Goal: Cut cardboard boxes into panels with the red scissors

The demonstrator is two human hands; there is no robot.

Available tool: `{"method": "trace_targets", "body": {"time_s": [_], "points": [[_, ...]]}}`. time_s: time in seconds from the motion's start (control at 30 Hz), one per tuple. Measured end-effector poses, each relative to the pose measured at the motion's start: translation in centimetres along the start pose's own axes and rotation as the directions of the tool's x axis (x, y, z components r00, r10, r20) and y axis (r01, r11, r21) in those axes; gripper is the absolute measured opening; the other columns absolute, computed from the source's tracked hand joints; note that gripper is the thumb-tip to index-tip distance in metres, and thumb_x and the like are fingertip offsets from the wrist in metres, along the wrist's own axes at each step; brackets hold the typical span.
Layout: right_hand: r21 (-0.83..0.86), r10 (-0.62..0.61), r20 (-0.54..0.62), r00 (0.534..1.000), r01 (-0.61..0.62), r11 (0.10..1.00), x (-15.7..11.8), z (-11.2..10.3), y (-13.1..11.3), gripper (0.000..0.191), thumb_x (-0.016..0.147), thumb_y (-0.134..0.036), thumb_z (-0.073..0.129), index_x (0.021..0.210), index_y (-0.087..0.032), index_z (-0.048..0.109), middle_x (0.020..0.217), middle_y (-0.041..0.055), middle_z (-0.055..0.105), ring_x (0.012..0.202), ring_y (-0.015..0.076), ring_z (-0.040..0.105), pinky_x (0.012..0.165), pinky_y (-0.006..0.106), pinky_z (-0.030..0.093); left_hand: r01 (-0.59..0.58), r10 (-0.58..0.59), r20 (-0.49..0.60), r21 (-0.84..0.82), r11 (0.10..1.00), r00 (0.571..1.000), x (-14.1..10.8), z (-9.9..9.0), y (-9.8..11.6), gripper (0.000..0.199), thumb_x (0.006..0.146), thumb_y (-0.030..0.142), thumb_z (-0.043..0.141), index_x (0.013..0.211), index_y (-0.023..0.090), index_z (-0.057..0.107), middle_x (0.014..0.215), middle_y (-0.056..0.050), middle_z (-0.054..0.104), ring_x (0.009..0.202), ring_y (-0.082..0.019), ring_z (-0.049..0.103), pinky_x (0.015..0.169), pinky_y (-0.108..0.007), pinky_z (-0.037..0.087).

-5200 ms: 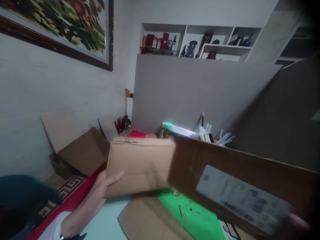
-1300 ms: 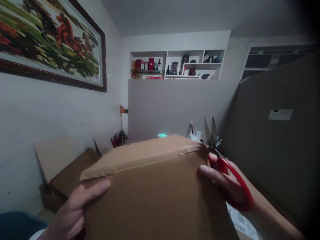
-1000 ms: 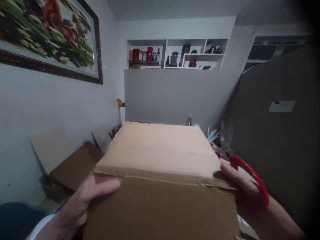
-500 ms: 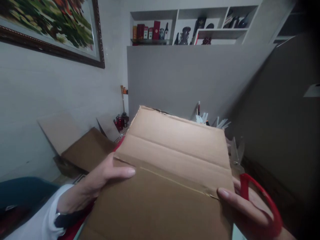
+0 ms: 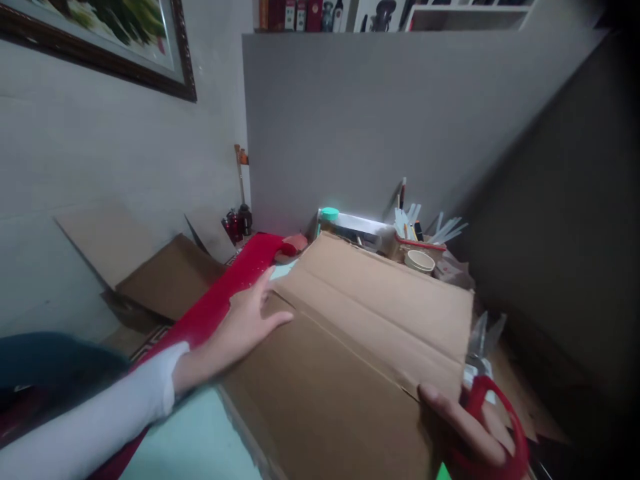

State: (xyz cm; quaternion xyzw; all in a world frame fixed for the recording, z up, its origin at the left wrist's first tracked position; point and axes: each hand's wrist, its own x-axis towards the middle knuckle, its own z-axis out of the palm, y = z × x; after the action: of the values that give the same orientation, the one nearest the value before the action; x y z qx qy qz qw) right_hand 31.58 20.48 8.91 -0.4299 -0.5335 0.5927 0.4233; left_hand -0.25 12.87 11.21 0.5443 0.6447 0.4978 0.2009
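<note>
A folded piece of brown cardboard (image 5: 350,373) lies tilted across the middle, its lighter flap (image 5: 395,293) toward the back. My left hand (image 5: 245,327) rests at its left edge, thumb and fingers apart. At the right edge, my right hand (image 5: 470,427) grips the cardboard with the thumb on top. Red-handled scissors (image 5: 520,427) hang on that same hand, blades pointing away beyond the cardboard's right edge. Beneath the cardboard is a pale green sheet (image 5: 193,440), beside a long red cloth (image 5: 220,300).
An open cardboard box (image 5: 170,280) stands at the left. Toward the back are a basket (image 5: 420,248) holding pale strips and pens, paper cups (image 5: 420,261) and a turquoise-lidded jar (image 5: 329,215). A grey panel (image 5: 380,127) rises behind.
The view has tipped downward. The cardboard is lower and farther right, uncovering the red cloth and items behind. My left hand has loosened from its edge grip and spread its fingers.
</note>
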Motion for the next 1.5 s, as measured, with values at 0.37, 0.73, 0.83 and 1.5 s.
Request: {"method": "trace_targets", "body": {"time_s": [0.37, 0.73, 0.83, 1.5], "points": [[0.120, 0.022, 0.047, 0.999, -0.028, 0.992, 1.8, 1.1, 1.5, 0.024, 0.075, -0.041, 0.079, 0.091, -0.025, 0.072, 0.057, 0.0004, 0.066, 0.047, 0.0225, 0.061, 0.045, 0.033, 0.051, -0.675, 0.392, 0.559, 0.509, 0.535, 0.731, -4.3, 6.6, -0.1, 0.085, 0.068, -0.009, 0.038, 0.152, 0.002, 0.028, 0.154, -0.022, 0.044, 0.145, -0.032, 0.035, 0.116, -0.045, 0.041], [0.128, 0.039, 0.107, 0.994, -0.053, 0.990, 2.3, 1.1, 2.9, 0.053, 0.078, -0.041, 0.074, 0.127, -0.024, 0.065, 0.107, 0.0105, 0.076, 0.113, 0.0357, 0.066, 0.098, 0.047, 0.052, -0.595, 0.248, 0.620, 0.447, 0.667, 0.744, -3.9, 7.6, -3.1, 0.100, 0.073, -0.003, 0.040, 0.158, 0.021, -0.006, 0.157, -0.016, 0.041, 0.144, -0.032, 0.038, 0.112, -0.053, 0.044], [0.193, 0.079, 0.074, 0.994, -0.092, 0.977, 2.3, 1.4, 3.2, 0.055, 0.076, -0.038, 0.075, 0.128, -0.025, 0.065, 0.108, 0.0100, 0.076, 0.115, 0.0363, 0.065, 0.096, 0.046, 0.054, -0.572, 0.225, 0.633, 0.419, 0.705, 0.741, -4.1, 7.6, -3.7, 0.101, 0.073, -0.003, 0.041, 0.159, 0.024, -0.004, 0.159, -0.012, 0.038, 0.147, -0.030, 0.033, 0.117, -0.052, 0.038], [-0.277, 0.005, 0.146, 0.989, 0.036, 0.960, 2.0, -1.2, 6.2, 0.056, 0.083, -0.052, 0.065, 0.128, -0.019, 0.061, 0.111, 0.0166, 0.073, 0.114, 0.0373, 0.065, 0.097, 0.052, 0.053, -0.631, 0.242, 0.673, 0.421, 0.652, 0.699, -3.7, 6.7, -3.7, 0.081, 0.076, -0.003, 0.037, 0.153, 0.018, 0.022, 0.153, -0.011, 0.048, 0.141, -0.025, 0.044, 0.112, -0.047, 0.046]]}}
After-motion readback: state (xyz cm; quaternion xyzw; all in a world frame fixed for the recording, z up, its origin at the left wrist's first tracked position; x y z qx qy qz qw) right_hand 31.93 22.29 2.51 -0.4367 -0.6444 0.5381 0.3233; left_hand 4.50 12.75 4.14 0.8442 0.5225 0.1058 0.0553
